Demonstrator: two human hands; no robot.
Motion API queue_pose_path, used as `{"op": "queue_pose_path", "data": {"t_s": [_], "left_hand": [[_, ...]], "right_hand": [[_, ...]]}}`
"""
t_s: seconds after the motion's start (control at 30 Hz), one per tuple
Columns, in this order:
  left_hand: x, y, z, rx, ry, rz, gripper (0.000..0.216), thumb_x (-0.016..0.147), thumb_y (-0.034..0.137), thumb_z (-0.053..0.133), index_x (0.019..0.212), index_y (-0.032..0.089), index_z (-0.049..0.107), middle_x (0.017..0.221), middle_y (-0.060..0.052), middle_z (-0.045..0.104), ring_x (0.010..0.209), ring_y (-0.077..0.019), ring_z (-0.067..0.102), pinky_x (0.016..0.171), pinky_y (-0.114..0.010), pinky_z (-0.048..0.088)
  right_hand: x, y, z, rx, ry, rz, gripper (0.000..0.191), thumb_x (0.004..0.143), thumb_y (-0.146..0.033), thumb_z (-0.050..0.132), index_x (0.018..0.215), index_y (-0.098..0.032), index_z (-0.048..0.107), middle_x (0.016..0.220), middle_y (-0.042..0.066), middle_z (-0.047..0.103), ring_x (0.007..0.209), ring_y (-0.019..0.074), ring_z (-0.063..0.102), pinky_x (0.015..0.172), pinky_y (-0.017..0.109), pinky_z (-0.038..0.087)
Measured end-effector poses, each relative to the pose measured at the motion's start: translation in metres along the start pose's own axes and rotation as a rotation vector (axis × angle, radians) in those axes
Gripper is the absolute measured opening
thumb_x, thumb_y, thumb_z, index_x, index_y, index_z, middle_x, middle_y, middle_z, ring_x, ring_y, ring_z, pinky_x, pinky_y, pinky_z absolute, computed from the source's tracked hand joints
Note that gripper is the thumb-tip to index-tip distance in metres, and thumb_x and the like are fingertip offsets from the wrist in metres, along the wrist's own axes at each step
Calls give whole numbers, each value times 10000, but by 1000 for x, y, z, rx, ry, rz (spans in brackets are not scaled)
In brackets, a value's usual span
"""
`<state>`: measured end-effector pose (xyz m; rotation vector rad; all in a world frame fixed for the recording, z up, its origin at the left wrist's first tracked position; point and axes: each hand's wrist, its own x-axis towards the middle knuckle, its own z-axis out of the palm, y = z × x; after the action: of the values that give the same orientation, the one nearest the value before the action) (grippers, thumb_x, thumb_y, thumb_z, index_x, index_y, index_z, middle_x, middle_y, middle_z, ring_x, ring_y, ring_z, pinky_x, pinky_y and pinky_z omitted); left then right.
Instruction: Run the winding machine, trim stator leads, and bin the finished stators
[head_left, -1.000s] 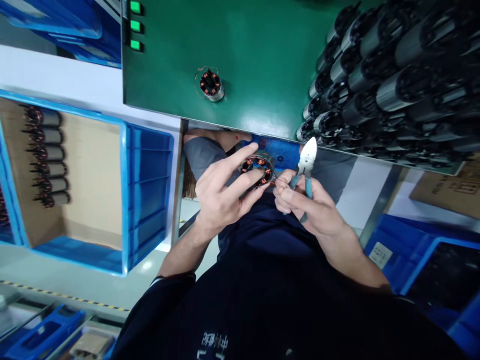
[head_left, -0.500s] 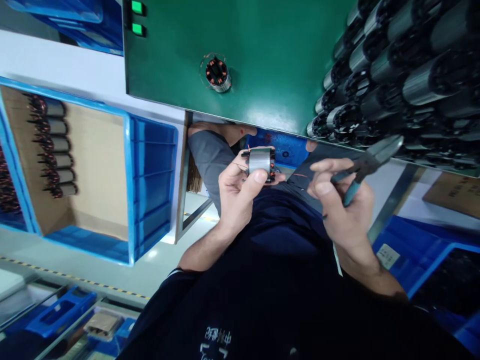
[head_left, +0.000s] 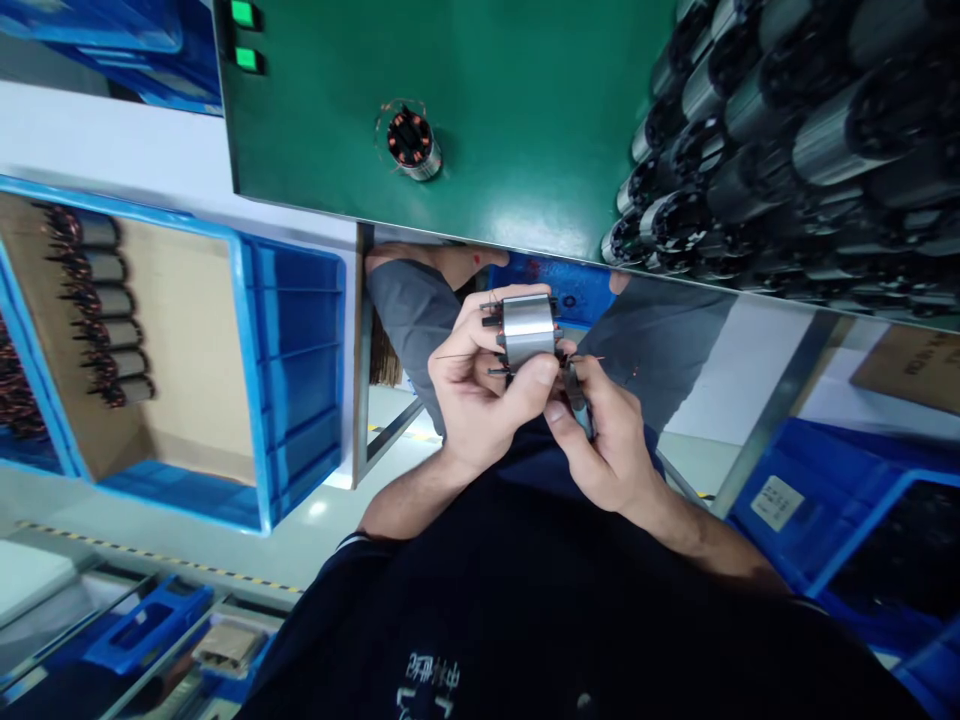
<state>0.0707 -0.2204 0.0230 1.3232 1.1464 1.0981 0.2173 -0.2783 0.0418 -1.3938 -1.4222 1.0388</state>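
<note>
My left hand (head_left: pixel 480 390) is closed around a motor stator (head_left: pixel 527 330), a silver cylinder with black pins at its left end and copper wire at its right. The thumb presses on its lower side. My right hand (head_left: pixel 607 430) grips a pair of wire cutters (head_left: pixel 578 400), whose jaws are at the stator's lower right end, beside thin copper wire. Whether the jaws touch the wire I cannot tell. Another wound stator (head_left: pixel 412 145) stands upright on the green worktop (head_left: pixel 510 110), loose wire looping around its top.
Many black and silver stators (head_left: pixel 840 130) are stacked at the worktop's right. To the left, a blue crate (head_left: pixel 259 400) lined with cardboard holds a row of wound stators (head_left: pixel 116 330). Another blue crate (head_left: pixel 772 500) stands at lower right. Two green buttons (head_left: pixel 246 58) sit at the worktop's left corner.
My right hand has moved left and down to the stator, turning the cutters so their jaws meet its end. The left hand has shifted slightly, still holding the stator.
</note>
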Motion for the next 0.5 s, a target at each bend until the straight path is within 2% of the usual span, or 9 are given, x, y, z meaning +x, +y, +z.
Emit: {"op": "queue_pose_path", "data": {"t_s": [0.23, 0.37, 0.43, 0.5], "left_hand": [[-4, 0, -1, 82, -20, -94, 455, 1042, 712, 829, 1124, 281, 707, 1500, -105, 760, 1370, -392, 796, 1023, -603, 753], [0, -8, 0, 78, 26, -71, 511, 1030, 760, 813, 1026, 270, 669, 1452, -107, 776, 1391, -386, 774, 1061, -624, 722], [3, -16, 0, 37, 91, -71, 585, 1003, 812, 807, 943, 260, 626, 1383, -103, 795, 1351, -357, 787, 1068, -594, 717], [4, -25, -5, -41, 162, -138, 621, 955, 808, 865, 889, 252, 597, 1258, -77, 810, 1219, -304, 827, 1006, -505, 735]], "right_hand": [[-3, -1, -2, 7, -2, 0, 95, 1081, -155, 632, 1063, -239, 592, 787, -34, 536, 593, 118, 455, 672, 274, 542], [-1, 5, -3, 2, -18, 36, 72, 1074, -167, 637, 1051, -233, 624, 766, -39, 543, 565, 110, 455, 597, 270, 467], [2, 12, -1, 22, -51, 70, 62, 1079, -180, 629, 1076, -224, 672, 749, -46, 557, 560, 106, 476, 590, 266, 448], [5, 23, 3, 75, -100, 134, 124, 1102, -203, 612, 1128, -214, 732, 735, -51, 567, 561, 104, 487, 608, 267, 444]]}}
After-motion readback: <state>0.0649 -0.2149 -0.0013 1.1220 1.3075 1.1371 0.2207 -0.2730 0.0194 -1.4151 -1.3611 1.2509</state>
